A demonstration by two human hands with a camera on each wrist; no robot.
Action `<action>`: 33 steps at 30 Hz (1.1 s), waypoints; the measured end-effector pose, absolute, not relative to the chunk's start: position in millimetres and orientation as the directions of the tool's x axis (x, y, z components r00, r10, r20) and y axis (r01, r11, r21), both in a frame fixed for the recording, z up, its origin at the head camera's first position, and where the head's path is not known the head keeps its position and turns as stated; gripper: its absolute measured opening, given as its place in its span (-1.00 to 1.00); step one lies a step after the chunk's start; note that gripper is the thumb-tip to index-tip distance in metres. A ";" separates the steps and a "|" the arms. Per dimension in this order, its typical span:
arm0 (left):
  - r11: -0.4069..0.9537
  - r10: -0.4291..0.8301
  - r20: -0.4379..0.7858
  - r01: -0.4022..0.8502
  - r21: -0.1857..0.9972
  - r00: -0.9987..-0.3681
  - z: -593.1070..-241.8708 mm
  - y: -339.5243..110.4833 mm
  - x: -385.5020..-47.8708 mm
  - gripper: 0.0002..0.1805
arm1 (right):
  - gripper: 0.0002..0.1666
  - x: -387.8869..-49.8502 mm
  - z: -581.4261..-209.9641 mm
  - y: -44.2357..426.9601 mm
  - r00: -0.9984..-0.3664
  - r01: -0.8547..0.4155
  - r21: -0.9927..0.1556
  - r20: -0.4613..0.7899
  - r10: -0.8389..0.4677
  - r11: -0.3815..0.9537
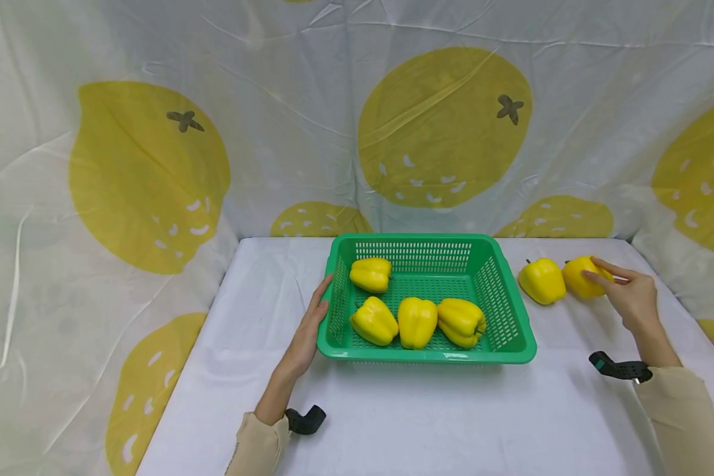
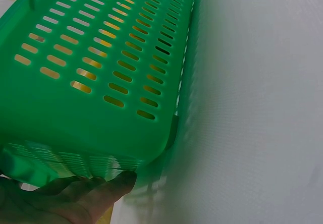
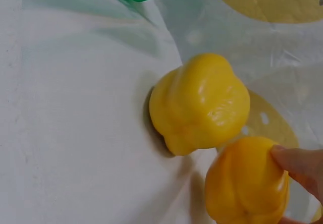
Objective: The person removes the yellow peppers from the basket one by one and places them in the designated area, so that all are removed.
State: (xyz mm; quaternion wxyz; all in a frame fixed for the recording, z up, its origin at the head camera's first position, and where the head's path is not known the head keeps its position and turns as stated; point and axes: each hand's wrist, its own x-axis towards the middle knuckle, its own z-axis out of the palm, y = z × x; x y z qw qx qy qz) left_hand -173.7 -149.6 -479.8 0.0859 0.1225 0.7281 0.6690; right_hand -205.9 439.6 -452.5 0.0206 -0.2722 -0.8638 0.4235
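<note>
My right hand [image 1: 635, 299] grips a yellow bell pepper [image 1: 578, 277] at the table's right, thumb on the near side and fingers over the top. The right wrist view shows one digit pressed on this bell pepper [image 3: 247, 183]. Just left of it sits another yellow bell pepper [image 1: 542, 281], its stem up and leftward. A green slotted plastic basket [image 1: 428, 356] stands mid-table with several yellow bell peppers inside. Against its left wall rests my left hand [image 1: 305, 335], fingers extended; in the left wrist view the fingers [image 2: 108, 191] touch the basket's side [image 2: 101, 128].
A white cloth covers the table [image 1: 428, 423]. Behind and beside it hangs a pale curtain [image 1: 297, 132] printed with large yellow lemons. Inside the basket, one pepper [image 1: 371, 275] lies at the back left; the others line the front.
</note>
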 end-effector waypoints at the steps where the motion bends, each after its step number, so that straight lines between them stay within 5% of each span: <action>1: 0.073 0.294 0.040 0.064 0.995 -0.955 -479.7 -149.6 -173.6 -0.44 | -0.13 -206.5 -453.7 438.8 -0.851 0.453 -0.742 -0.194 0.488 0.494; 33: 0.083 0.297 0.036 0.064 0.995 -0.954 -479.2 -149.7 -173.0 -0.45 | -0.12 -208.4 -464.7 436.3 -0.867 0.446 -0.743 -0.221 0.447 0.498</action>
